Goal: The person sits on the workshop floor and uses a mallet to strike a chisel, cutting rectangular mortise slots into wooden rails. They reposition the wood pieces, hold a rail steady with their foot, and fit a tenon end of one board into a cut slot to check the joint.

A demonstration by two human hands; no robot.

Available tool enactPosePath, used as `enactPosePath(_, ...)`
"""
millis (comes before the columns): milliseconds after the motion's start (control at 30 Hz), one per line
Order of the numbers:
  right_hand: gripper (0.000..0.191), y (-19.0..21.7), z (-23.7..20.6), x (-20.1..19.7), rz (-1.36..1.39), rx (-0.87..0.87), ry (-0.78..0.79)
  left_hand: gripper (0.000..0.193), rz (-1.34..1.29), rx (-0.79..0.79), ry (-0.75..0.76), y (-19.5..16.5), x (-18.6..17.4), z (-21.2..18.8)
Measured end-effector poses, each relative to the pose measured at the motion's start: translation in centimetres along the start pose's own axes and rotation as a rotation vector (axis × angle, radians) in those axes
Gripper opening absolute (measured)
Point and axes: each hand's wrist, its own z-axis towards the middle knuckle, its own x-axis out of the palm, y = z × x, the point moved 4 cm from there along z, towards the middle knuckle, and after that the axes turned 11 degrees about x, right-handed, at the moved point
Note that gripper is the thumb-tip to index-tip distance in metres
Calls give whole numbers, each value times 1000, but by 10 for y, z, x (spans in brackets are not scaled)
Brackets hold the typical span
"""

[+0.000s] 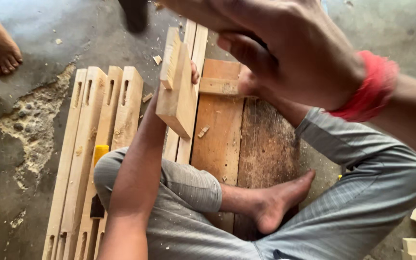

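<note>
Raised close under the camera, the right hand (290,53) hung curled, its grasp impossible to tell. Below it the wooden block (178,84) stood tilted, a tenon at its top, the left hand (194,72) behind it, one fingertip (195,74) showing past its right edge, clamped. Left of the block lay slotted rails (99,120); right of it, a worn board (217,139); far left, another person's bare foot (1,50).

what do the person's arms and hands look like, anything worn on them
Both arms are bare, with no sleeves and no gloves. The right hand has a thick red thread band wound around its wrist. The left hand is mostly hidden; nothing is visibly worn on that forearm.
</note>
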Motion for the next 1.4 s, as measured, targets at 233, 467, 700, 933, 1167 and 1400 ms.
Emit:
enactPosePath(233,44,-5,-6,16,38,111,88,59,-60,15,-19,-3,-2,1)
enactPosePath(467,20,-64,-119,97,430,687,154,64,98,-4,-179,-12,6,-20)
enactPosePath(700,27,-29,-293,237,1355,1671,413,84,240,-160,-223,-60,22,-17)
enactPosePath(933,39,-19,-360,297,1296,1748,354,112,511,-151,-156,-84,48,15)
enactPosePath(1167,44,-34,-260,265,1126,1460,256,101,312,-235,-293,-61,71,32)
enactPosePath(1400,95,-213,-71,290,942,459,-203,92,364,-225,-172,-60,94,0)
